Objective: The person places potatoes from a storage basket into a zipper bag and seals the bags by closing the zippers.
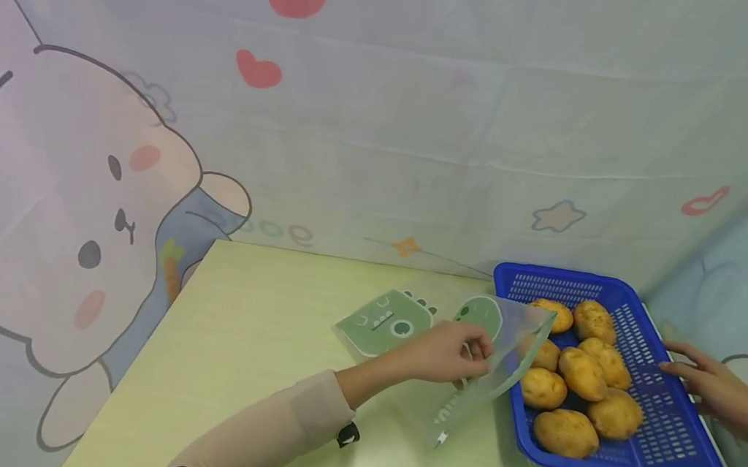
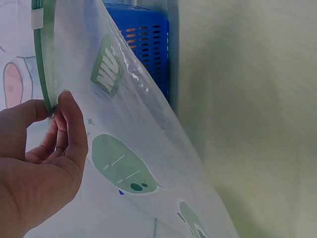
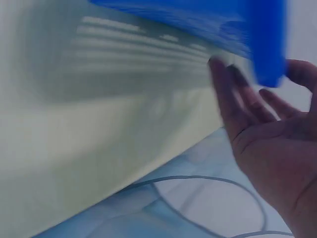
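My left hand pinches the green zip edge of a clear zip bag printed with green cartoon figures. The bag's mouth overlaps the left side of a blue plastic basket. Several potatoes lie in that basket, a couple of them seen through the bag. A white slider sits on the zip in the left wrist view. My right hand holds the basket's right rim, thumb on one side and fingers below; in the right wrist view the basket's underside is raised off the table on that side.
A pale yellow-green table carries the basket and bag. Behind it hangs a cloth backdrop with a rabbit and hearts; it continues along the right side, close to the basket. A dark band shows at the left sleeve.
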A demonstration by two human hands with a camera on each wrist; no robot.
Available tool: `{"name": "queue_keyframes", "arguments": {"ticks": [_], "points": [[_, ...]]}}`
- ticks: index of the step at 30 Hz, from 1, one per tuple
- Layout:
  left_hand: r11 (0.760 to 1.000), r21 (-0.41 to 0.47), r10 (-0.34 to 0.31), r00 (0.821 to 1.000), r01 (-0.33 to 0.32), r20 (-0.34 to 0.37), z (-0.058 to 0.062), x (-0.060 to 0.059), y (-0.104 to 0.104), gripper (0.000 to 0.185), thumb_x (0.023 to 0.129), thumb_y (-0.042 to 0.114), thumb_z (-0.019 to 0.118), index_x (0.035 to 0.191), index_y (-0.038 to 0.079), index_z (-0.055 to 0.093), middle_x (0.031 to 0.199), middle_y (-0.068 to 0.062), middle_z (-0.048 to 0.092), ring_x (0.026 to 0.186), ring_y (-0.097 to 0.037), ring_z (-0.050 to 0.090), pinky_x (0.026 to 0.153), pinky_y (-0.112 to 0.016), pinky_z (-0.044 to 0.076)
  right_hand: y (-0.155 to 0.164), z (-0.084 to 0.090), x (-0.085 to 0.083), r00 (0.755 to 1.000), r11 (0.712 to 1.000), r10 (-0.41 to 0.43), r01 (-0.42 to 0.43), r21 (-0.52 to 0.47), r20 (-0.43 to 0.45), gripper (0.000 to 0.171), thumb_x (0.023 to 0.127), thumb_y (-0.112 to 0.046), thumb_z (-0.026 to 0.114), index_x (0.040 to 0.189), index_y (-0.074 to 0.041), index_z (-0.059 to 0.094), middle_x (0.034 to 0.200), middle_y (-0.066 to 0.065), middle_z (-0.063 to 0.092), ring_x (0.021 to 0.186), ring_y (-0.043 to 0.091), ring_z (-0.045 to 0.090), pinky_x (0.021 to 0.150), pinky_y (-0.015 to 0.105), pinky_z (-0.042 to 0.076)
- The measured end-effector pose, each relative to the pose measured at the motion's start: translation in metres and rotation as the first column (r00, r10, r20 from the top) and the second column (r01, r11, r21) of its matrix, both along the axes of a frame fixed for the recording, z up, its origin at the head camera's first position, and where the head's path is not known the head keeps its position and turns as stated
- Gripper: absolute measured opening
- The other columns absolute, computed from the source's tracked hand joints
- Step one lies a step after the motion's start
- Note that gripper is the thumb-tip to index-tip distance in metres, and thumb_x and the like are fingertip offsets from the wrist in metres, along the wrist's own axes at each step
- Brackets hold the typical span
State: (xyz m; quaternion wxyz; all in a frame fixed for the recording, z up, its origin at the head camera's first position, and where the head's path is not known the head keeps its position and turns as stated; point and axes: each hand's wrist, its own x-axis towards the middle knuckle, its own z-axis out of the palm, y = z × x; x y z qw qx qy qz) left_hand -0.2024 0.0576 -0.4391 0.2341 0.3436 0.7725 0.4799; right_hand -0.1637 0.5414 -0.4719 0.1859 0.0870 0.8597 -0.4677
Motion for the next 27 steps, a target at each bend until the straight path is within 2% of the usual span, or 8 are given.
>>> {"name": "queue_keyframes", "arguments": {"ticks": [2,5,9,12,16,19,21,27], "points": [[1.000,0.005,0.000,1.000,0.000,0.008,0.001,0.001,0.002,0.008,0.101,0.008,0.070,0.108,0.008,0.066,0.090,0.004,0.066,0.063,-0.013,0.069,0.064,-0.036,0.065,-0.003,0.005,-0.001,0.996,0.983,0.064,-0.051,0.177,-0.065,0.082,0.116,-0.038,0.044,0.160,0.015,0.000,0.135,0.047,0.050,0.113,0.055,0.064,0.086,0.062,0.060],[1.000,0.006,-0.005,1.000,0.005,0.012,0.003,0.001,0.005,0.008,0.102,0.008,0.070,0.109,0.009,0.066,0.090,0.004,0.066,0.063,-0.013,0.070,0.064,-0.035,0.065,-0.014,0.016,0.000,0.972,0.910,0.133,-0.042,0.413,-0.194,0.085,0.113,-0.040,0.051,0.158,0.018,0.009,0.145,0.054,0.030,0.125,0.069,0.044,0.092,0.076,0.049],[1.000,0.012,-0.010,1.000,0.010,0.019,0.005,0.001,0.006,0.008,0.101,0.007,0.070,0.108,0.008,0.066,0.089,0.004,0.065,0.062,-0.013,0.069,0.064,-0.035,0.065,-0.048,0.039,0.001,0.919,0.873,0.201,-0.010,0.488,-0.340,0.077,0.111,-0.038,0.058,0.157,0.015,0.026,0.147,0.048,0.037,0.128,0.067,0.040,0.089,0.079,0.043],[1.000,0.023,-0.008,0.999,0.007,0.031,0.007,0.002,0.006,0.008,0.101,0.005,0.069,0.107,0.007,0.066,0.089,0.003,0.065,0.062,-0.014,0.069,0.064,-0.035,0.065,-0.080,0.057,0.000,0.875,0.892,0.275,-0.077,0.446,-0.398,0.063,0.110,-0.034,0.061,0.153,0.007,0.043,0.144,0.036,0.053,0.127,0.035,0.058,0.095,0.051,0.056],[0.999,0.045,0.002,0.999,-0.004,0.045,0.008,0.001,0.008,0.008,0.100,0.005,0.069,0.107,0.007,0.065,0.089,0.003,0.065,0.063,-0.014,0.070,0.065,-0.037,0.066,-0.121,0.070,0.002,0.827,0.913,0.357,-0.211,0.348,-0.434,0.038,0.110,-0.024,0.062,0.143,-0.006,0.060,0.131,0.014,0.069,0.109,-0.003,0.061,0.085,0.016,0.054],[0.998,0.067,0.019,0.998,-0.023,0.067,0.008,0.002,0.010,0.008,0.100,0.005,0.069,0.106,0.008,0.064,0.090,0.002,0.065,0.065,-0.014,0.070,0.066,-0.039,0.066,-0.150,0.069,0.005,0.833,0.925,0.373,-0.299,0.235,-0.408,0.030,0.111,-0.021,0.060,0.136,-0.005,0.064,0.118,0.010,0.072,0.101,0.008,0.070,0.083,0.024,0.059],[0.996,0.078,0.029,0.996,-0.035,0.085,0.008,0.003,0.012,0.008,0.100,0.005,0.069,0.106,0.007,0.064,0.090,0.001,0.065,0.066,-0.014,0.070,0.067,-0.040,0.066,-0.168,0.066,0.007,0.859,0.933,0.359,-0.328,0.146,-0.364,0.031,0.111,-0.022,0.060,0.133,-0.001,0.064,0.110,0.012,0.072,0.094,0.020,0.072,0.080,0.030,0.061],[0.994,0.091,0.049,0.992,-0.060,0.120,0.008,0.004,0.015,0.009,0.101,0.005,0.070,0.104,0.006,0.062,0.090,0.000,0.064,0.066,-0.016,0.072,0.067,-0.041,0.066,-0.208,0.064,0.014,0.936,0.955,0.264,-0.287,-0.070,-0.234,0.031,0.110,-0.025,0.061,0.121,0.005,0.060,0.098,0.019,0.072,0.082,0.032,0.071,0.069,0.040,0.064]]}}
